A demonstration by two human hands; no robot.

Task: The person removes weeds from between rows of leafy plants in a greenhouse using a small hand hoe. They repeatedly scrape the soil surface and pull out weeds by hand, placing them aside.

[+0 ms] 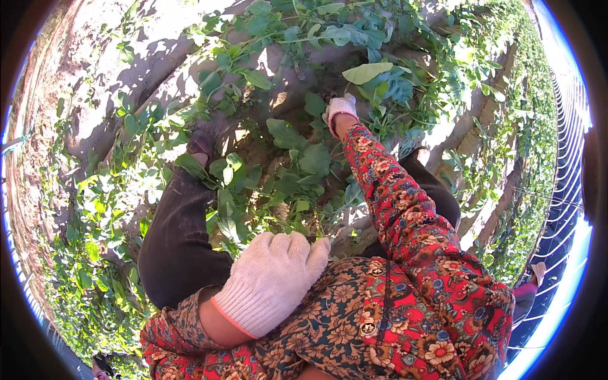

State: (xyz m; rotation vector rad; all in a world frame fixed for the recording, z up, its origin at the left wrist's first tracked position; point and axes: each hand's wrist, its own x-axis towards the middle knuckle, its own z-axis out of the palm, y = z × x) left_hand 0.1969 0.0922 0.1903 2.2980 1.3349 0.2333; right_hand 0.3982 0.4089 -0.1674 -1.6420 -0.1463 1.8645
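My right hand (341, 110), in a white knit glove with a pink cuff, reaches forward and is closed in a fist low among the leaves. The stalk of a broad pale leaf (367, 73) runs down to that fist, beside darker leaves of the same leafy green plant (396, 88). My left hand (275, 280), in a white knit glove with an orange edge, is held close before my torso, its back to the camera. Its fingers curl away, so what lies under them is hidden. Broad-leaved green plants (308, 159) grow between my legs.
My dark-trousered left leg (178, 242) and right leg (432, 190) flank the plants. Bare, sunlit soil (161, 71) shows at upper left. More leafy plants (90, 228) stand at left. A dense green strip (532, 118) borders pale, curved lines (565, 142) at the right rim.
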